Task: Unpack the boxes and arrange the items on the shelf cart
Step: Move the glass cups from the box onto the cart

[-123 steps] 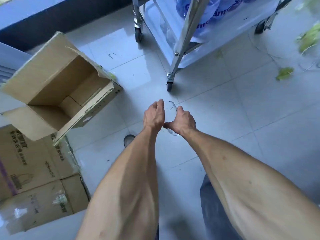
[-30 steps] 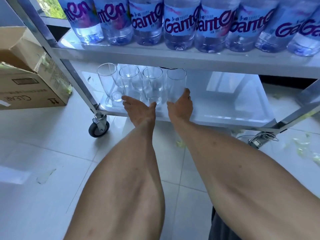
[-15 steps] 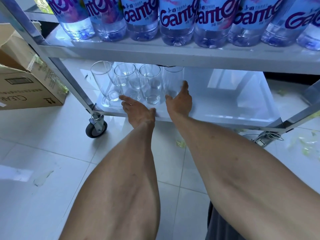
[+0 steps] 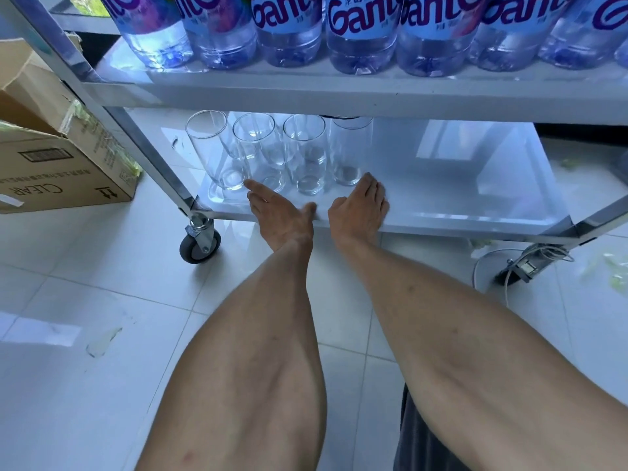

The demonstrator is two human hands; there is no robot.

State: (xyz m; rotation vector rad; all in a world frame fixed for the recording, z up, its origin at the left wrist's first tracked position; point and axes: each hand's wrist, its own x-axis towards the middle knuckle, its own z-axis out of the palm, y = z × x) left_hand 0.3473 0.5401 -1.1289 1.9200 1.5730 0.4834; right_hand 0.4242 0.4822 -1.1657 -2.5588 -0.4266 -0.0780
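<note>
Several clear drinking glasses [image 4: 306,154] stand upright in a row at the left end of the cart's lower shelf [image 4: 441,198]. My left hand [image 4: 282,215] lies flat at the shelf's front edge, fingers straight, fingertips at the base of the second glass. My right hand [image 4: 362,205] rests with relaxed fingers just in front of the rightmost glass [image 4: 350,151], touching or nearly touching its base. Neither hand grips anything. Large water bottles [image 4: 360,32] with blue labels fill the upper shelf.
An open cardboard box [image 4: 57,158] sits on the floor left of the cart. A caster wheel [image 4: 200,246] is under the cart's front-left post. A cable and a round base [image 4: 523,266] lie at the right. Green scraps dot the white tile floor.
Both hands carried glasses from the floor area to the lower shelf and let them go. Over the last second the hands have drawn back slightly toward the shelf's front edge.
</note>
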